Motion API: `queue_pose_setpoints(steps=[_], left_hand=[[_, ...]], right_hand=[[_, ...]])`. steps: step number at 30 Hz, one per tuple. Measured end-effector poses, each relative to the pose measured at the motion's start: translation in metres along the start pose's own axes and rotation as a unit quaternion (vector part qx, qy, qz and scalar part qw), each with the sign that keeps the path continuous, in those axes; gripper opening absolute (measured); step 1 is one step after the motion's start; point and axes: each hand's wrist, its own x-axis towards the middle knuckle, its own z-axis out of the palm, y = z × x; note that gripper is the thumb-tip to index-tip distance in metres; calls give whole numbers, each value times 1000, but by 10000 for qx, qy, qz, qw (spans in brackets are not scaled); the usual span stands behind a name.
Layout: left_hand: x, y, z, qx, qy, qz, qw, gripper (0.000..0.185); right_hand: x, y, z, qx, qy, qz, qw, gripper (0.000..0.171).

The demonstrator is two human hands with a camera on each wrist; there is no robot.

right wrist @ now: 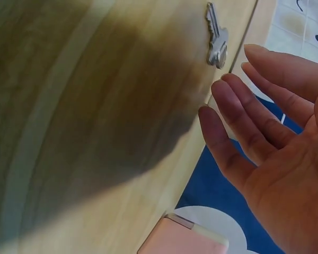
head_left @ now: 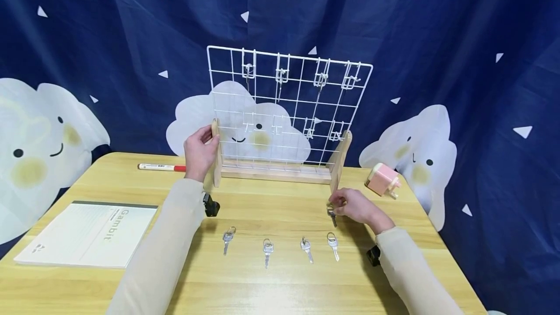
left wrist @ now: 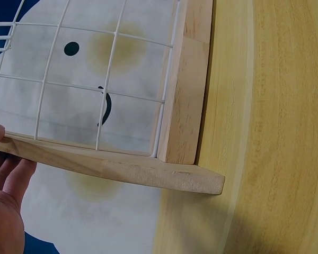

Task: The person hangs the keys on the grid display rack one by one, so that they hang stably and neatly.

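A row of 4 silver keys (head_left: 280, 247) is seen nearest on the tabletop (head_left: 271, 286), in front of the rack (head_left: 280, 120); each is laid with its bow toward the rack and its blade toward the person, the long axes running roughly near-to-far.

A 5th key (head_left: 332, 215) is found just beyond the right end of that row, close in front of the rack's right wooden foot (head_left: 340, 159). It is a small silver key with a rounded bow; in the head view it is seen bow uppermost with the blade hanging down and slightly toward the person. It is met at its bow by the fingertips of the right hand (head_left: 356, 206). In the right wrist view the fingers (right wrist: 238, 127) are shown straight and spread, and the key (right wrist: 217, 39) lies just past their tips; whether it is pinched cannot be told.

The rack's left wooden foot (head_left: 216, 154) is grasped by the left hand (head_left: 199, 152), fingers curled about its upper edge. The rack is a white wire grid (left wrist: 85, 79) with small hooks, set upright in a pale wooden base.

To the left of the rack a notebook (head_left: 89, 232) and a pen (head_left: 161, 166) are laid; to its right a pink box (head_left: 382, 180) is set.
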Motion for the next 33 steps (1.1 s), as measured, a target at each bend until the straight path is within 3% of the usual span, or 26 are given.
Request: queue_pose_setpoints(steps=[17, 27, 33], left_hand=[[0, 1, 0, 107, -96, -121, 9998, 38], [-1, 0, 1, 31, -42, -63, 10000, 37], [0, 0, 0, 34, -54, -45, 10000, 37]], right_hand=[[9, 2, 9, -382, -68, 58, 9992, 23], [8, 7, 11, -241, 6, 162, 9996, 21], [7, 10, 10, -146, 35, -13, 9999, 17]])
